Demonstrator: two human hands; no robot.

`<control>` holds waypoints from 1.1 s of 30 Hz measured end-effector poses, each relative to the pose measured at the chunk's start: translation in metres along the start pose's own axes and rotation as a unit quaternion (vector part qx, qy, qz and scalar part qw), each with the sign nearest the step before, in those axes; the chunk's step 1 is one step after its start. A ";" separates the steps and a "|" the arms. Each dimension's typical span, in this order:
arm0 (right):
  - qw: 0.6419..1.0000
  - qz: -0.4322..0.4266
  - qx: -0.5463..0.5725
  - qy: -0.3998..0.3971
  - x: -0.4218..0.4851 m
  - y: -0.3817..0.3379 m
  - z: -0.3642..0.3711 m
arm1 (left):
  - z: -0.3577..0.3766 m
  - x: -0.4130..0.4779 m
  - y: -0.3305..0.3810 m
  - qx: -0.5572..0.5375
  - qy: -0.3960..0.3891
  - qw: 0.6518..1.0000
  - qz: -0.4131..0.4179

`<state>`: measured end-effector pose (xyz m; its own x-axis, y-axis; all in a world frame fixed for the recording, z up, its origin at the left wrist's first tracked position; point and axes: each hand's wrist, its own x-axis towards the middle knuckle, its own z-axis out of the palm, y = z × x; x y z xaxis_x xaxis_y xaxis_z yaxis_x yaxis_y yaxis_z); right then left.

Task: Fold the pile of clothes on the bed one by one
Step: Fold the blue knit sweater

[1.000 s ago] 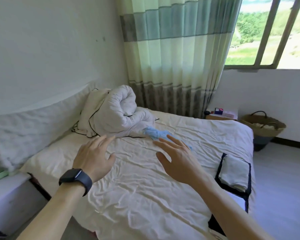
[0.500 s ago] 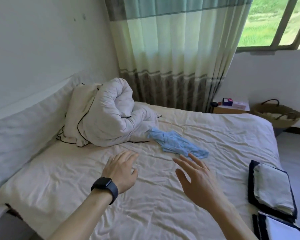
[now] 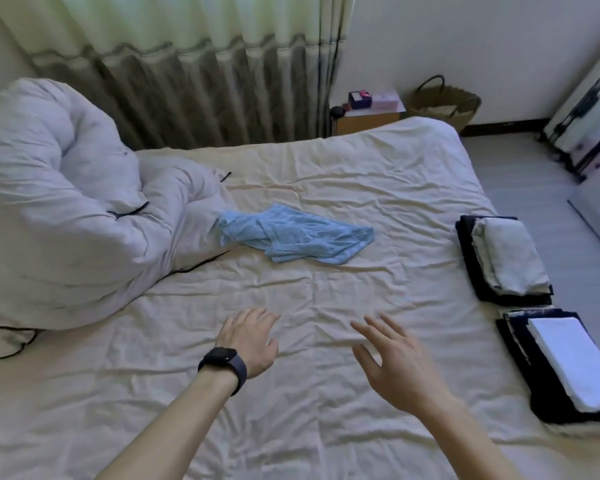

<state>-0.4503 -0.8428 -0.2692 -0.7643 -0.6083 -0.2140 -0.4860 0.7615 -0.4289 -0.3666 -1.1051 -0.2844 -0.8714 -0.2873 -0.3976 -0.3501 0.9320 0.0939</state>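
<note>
A crumpled light blue knit garment [image 3: 293,239] lies unfolded on the cream bed sheet [image 3: 291,393], beside the bunched duvet. My left hand [image 3: 250,337], with a dark watch on its wrist, hovers palm down over the sheet well short of the garment, fingers relaxed and holding nothing. My right hand [image 3: 394,362] is alongside it, fingers spread and empty. On the right side of the bed sit two folded stacks: a grey-white piece on dark cloth [image 3: 506,259] and a white piece on dark cloth [image 3: 568,365].
A bulky white duvet [image 3: 66,209] fills the left of the bed. Behind the bed hang curtains [image 3: 187,64]; a small bedside table [image 3: 369,112] and a woven basket [image 3: 445,103] stand by the far wall. A suitcase [image 3: 584,109] stands at the right.
The view has tilted down and closer over the bed. Both hands have dropped lower in view, still empty, and the blue garment now lies farther ahead of them.
</note>
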 end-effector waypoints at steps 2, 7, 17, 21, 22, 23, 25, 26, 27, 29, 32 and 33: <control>0.999 0.031 -0.004 -0.029 0.023 0.007 0.034 | 0.018 0.032 -0.012 0.012 -0.011 1.000 0.010; 0.985 0.101 -0.038 -0.132 0.105 0.057 0.123 | 0.076 0.107 -0.018 0.031 -0.069 0.996 0.038; 0.975 0.169 -0.062 -0.132 0.205 0.173 0.281 | 0.159 0.287 0.016 0.122 -0.065 0.985 0.107; 0.985 0.155 -0.072 -0.028 0.209 0.181 0.317 | 0.172 0.369 0.042 0.133 -0.028 0.982 0.130; 0.985 0.152 -0.076 -0.012 0.210 0.182 0.321 | 0.174 0.385 0.047 0.138 -0.035 0.982 0.126; 0.986 0.149 -0.078 0.002 0.210 0.183 0.324 | 0.174 0.399 0.053 0.143 -0.040 0.982 0.119; 0.987 0.144 -0.071 0.013 0.210 0.184 0.326 | 0.174 0.413 0.062 0.132 -0.044 0.985 0.106; 0.987 0.143 -0.066 0.011 0.209 0.184 0.326 | 0.173 0.414 0.067 0.111 -0.035 0.988 0.103; 0.988 0.144 -0.063 0.001 0.209 0.184 0.325 | 0.169 0.410 0.070 0.082 -0.018 0.991 0.101; 0.986 0.152 -0.046 -0.043 0.212 0.188 0.317 | 0.157 0.396 0.076 0.018 0.017 0.996 0.086; 0.974 0.179 -0.011 -0.139 0.221 0.185 0.288 | 0.118 0.358 0.078 -0.039 0.031 0.995 0.081; 0.964 0.189 -0.006 -0.184 0.228 0.181 0.271 | 0.100 0.343 0.075 -0.049 0.027 0.996 0.074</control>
<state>-0.5977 -0.9038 -0.6333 -0.6866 -0.3227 -0.6514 -0.2080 0.9458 -0.2494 -0.6571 -1.1115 -0.5054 -0.9319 -0.1632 -0.3240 -0.2468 0.9398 0.2365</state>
